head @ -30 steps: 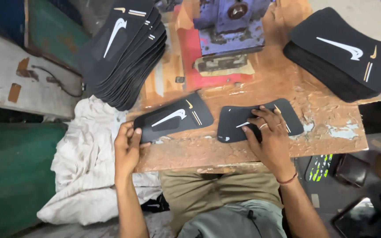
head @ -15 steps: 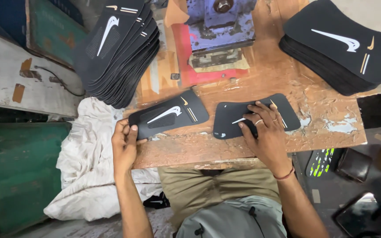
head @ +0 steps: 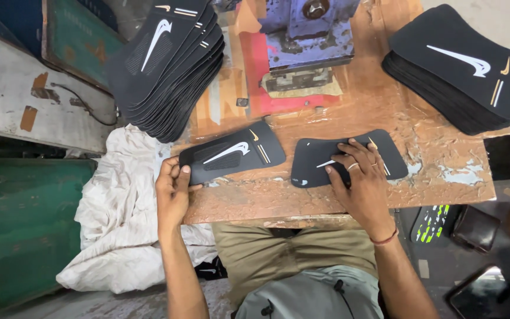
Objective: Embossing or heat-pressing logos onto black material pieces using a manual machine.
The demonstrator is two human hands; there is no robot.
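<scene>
Two flat black cut pieces with white curved marks lie side by side on a worn brown worktable (head: 432, 171). My left hand (head: 172, 192) grips the near-left end of the left black piece (head: 234, 152), thumb on top. My right hand (head: 358, 174) rests palm down on the right black piece (head: 311, 162), fingers spread and pressing it flat to the table. Both pieces sit near the table's front edge, a small gap between them.
A tall stack of the same black pieces (head: 163, 65) leans at the far left, another stack (head: 461, 68) at the far right. A blue metal press (head: 311, 29) stands at the back centre on a red sheet (head: 261, 88). White cloth (head: 119, 207) hangs at the left.
Both hands stay on their pieces; only the head camera has shifted slightly, moving the scene up in view.
</scene>
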